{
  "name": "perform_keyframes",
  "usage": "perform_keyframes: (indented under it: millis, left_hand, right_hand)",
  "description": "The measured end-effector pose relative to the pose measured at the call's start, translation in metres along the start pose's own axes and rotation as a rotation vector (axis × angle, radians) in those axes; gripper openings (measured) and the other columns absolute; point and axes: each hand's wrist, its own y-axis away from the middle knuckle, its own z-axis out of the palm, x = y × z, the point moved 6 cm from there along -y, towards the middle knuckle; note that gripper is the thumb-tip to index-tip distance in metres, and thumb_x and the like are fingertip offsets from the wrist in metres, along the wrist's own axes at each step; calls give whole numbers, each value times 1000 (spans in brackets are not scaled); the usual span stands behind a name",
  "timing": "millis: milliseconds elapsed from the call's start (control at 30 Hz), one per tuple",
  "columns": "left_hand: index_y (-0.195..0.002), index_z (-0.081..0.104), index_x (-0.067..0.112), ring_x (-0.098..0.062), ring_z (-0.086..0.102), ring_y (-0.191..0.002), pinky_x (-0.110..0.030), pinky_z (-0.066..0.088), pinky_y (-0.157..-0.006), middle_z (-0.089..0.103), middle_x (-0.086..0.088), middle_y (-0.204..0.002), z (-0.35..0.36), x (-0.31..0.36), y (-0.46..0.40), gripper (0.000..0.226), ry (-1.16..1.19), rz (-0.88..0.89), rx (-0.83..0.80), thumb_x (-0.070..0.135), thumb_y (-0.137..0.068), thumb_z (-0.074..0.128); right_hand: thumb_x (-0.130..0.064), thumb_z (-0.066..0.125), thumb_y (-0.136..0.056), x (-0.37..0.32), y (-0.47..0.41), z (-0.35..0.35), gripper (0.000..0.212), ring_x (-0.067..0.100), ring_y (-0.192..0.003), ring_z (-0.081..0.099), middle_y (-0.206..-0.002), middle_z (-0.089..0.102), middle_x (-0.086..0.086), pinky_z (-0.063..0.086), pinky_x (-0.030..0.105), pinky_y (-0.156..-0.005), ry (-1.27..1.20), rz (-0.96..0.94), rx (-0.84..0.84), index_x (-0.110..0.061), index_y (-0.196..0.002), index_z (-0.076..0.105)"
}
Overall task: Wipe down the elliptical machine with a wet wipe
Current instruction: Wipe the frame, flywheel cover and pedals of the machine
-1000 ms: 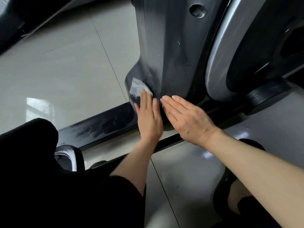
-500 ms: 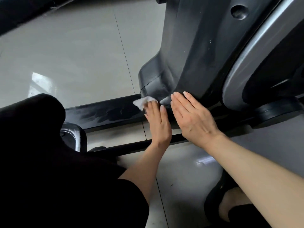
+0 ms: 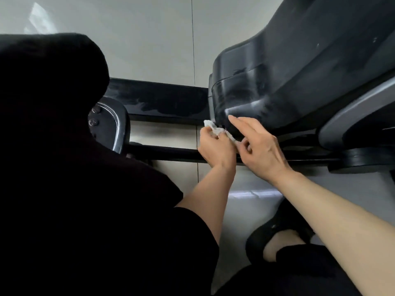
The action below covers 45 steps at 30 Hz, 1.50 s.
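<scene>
Head view. At the centre of the frame the left hand (image 3: 215,146) grips a crumpled white wet wipe (image 3: 215,130), its fingers curled round one end; the right hand (image 3: 259,150), just beside it, pinches the other end of the wipe between thumb and curled fingers while its index finger lies extended against the lower edge of the elliptical machine's housing (image 3: 288,82). The wipe is stretched between the two hands, directly below the rounded lower corner of the dark housing in the centre right of the frame. The step in hand appears to be a regrip or refolding of the wipe between strokes, with the base of the housing as the working area; the next move would call for a flattened wipe pressed under straight fingers and drawn along the housing's underside or the black base rail (image 3: 162,103), which runs leftward from the housing. The wipe looks thin, twisted and limp; the housing and rail bear dull streaks that suggest moisture.
</scene>
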Motion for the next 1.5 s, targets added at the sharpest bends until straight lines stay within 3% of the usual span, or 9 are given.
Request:
perform_keyframes:
  millis: [233, 467, 633, 800, 867, 1067, 1233, 1367, 1500]
  left_hand:
    - [-52, 59, 12, -19, 48, -62, -34, 40, -60, 53, -4, -57, 13, -10, 13, 25, 186, -168, -250, 16, -77, 60]
    - [-82, 50, 13, -22, 50, -77, -39, 40, -75, 58, -13, -109, -7, 23, -21, 11, 367, -326, 85, 14, -92, 45]
    - [-78, 47, 8, -17, 39, -63, -28, 32, -57, 44, -3, -76, 4, 3, -44, 21, 355, -461, -99, 8, -96, 37]
    - [-110, 56, -5, -14, 48, -72, -21, 37, -53, 66, -9, -98, 5, -3, -61, 31, 516, -540, -164, 19, -101, 40]
    - [-93, 56, 10, -11, 50, -70, -16, 38, -51, 58, -3, -87, 5, -5, -72, 25, 526, -542, -172, 23, -104, 38]
    - [-131, 52, 8, -25, 57, -121, -34, 42, -102, 60, -14, -130, 11, 2, -83, 41, 577, -517, -265, 34, -105, 34]
    - [-132, 53, 10, -18, 54, -121, -27, 41, -99, 57, -7, -131, 21, 13, -91, 40, 536, -464, -292, 33, -106, 34]
    - [-89, 57, 20, -11, 51, -87, -21, 41, -69, 56, 2, -93, 26, 16, -97, 20, 469, -444, -273, 23, -101, 41]
    - [-126, 61, 12, -16, 56, -116, -32, 44, -104, 61, -2, -125, 29, 17, -91, 33, 394, -367, -241, 14, -100, 42]
  right_hand:
    - [17, 59, -73, -1, -7, 5, 34, 22, -81, 66, -91, 68, 7, 53, 25, -73, -213, 287, 152, -4, -93, 76]
    - [9, 49, -78, -15, -60, -23, 19, 32, -73, 60, -84, 68, 15, 49, 39, -68, 305, -153, 262, 2, -77, 66]
    - [-10, 41, -99, -9, -44, 19, 32, 37, -117, 53, -124, 60, 18, 43, 41, -104, 747, -542, -250, 5, -120, 61]
    - [-31, 23, -97, -21, -65, 78, 54, 23, -108, 56, -96, 69, -3, 44, 33, -93, 902, -832, -704, -17, -94, 75]
    - [-33, 19, -97, -22, -102, 86, 55, 23, -109, 53, -103, 66, -1, 43, 34, -85, 962, -705, -725, -17, -99, 72]
    - [-27, 31, -98, -27, -144, 94, 41, 25, -105, 56, -105, 63, 5, 48, 39, -84, 919, -753, -746, -12, -102, 68]
    - [-29, 30, -98, 8, -203, 96, 43, 29, -115, 54, -120, 60, 7, 49, 42, -87, 916, -529, -778, -9, -110, 65]
    - [-24, 30, -100, 27, -252, 86, 42, 32, -123, 49, -128, 56, 11, 47, 44, -93, 1004, -298, -687, -4, -116, 63]
    - [-27, 28, -101, 3, -193, 68, 47, 32, -129, 41, -129, 52, 14, 40, 45, -105, 814, -286, -638, 2, -122, 59]
